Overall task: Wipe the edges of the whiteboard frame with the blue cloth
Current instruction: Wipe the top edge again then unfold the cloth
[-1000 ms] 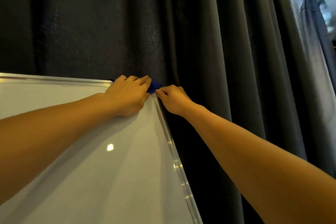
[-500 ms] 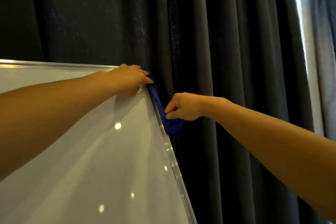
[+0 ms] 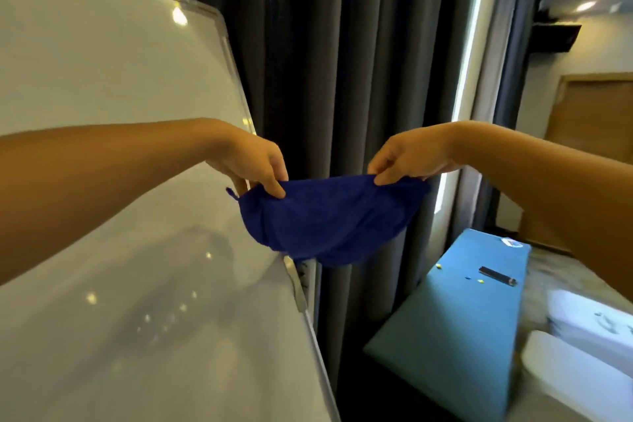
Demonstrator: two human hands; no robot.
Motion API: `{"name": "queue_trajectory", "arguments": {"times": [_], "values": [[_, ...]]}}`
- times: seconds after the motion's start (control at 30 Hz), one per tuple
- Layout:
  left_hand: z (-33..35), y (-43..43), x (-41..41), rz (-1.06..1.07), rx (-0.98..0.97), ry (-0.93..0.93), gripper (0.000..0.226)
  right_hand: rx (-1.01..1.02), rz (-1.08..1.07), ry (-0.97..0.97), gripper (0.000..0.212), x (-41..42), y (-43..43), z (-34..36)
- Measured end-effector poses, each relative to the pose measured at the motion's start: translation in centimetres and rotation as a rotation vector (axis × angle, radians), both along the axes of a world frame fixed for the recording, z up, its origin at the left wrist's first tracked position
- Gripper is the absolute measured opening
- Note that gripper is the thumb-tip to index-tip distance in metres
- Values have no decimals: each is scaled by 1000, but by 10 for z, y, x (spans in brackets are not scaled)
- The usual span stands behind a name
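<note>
White and glossy, the board (image 3: 120,113) fills the left of my view. Its metal frame (image 3: 234,68) runs down the right edge against the dark curtain (image 3: 342,62), and a teal table (image 3: 462,319) sits low on the right. The blue cloth (image 3: 329,219) hangs in the air just right of the frame, stretched between both hands and sagging in the middle. Its lower fold overlaps the frame in my view, but I cannot tell if it touches. My worry is that, spread this loose, it could snag the curtain or skid off the narrow frame instead of wiping it. So light a pinch could also drop it. The left hand (image 3: 253,161) pinches the left corner, fingers pointing down. The right hand (image 3: 411,158) pinches the right corner likewise, wrists about level.
</note>
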State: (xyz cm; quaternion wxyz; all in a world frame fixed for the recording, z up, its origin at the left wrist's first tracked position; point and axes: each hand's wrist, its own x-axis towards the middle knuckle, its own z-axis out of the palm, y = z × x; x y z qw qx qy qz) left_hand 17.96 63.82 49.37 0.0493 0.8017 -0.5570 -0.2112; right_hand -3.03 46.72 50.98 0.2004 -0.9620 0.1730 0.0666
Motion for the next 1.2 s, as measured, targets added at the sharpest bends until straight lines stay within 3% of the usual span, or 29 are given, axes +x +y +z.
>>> {"name": "queue_trajectory", "arguments": {"times": [0.17,0.3,0.37,0.43,0.6,0.77,1.0,1.2], "values": [[-18,-9,-29,-55,-208,353,23,-36,-55,-193,18,-68,-36,-34],[0,-34,-66,-31,-568,573,19,-22,-116,-485,20,-119,-76,-34],[14,-58,-90,-25,-669,524,20,-7,-149,-636,19,-146,-100,-30],[13,-90,-116,-24,-653,487,23,-14,-176,-685,17,-176,-131,-37],[-63,-178,-173,4,-419,444,24,-148,-208,-477,9,-237,-217,-115],[-130,-253,-202,24,-257,385,16,-100,-262,-340,13,-261,-293,-181],[-176,-353,-169,83,-195,167,11,-153,-179,-229,16,-232,-413,-231],[-211,-438,-113,240,-415,25,18,-337,-131,-292,17,-154,-500,-242]]}}
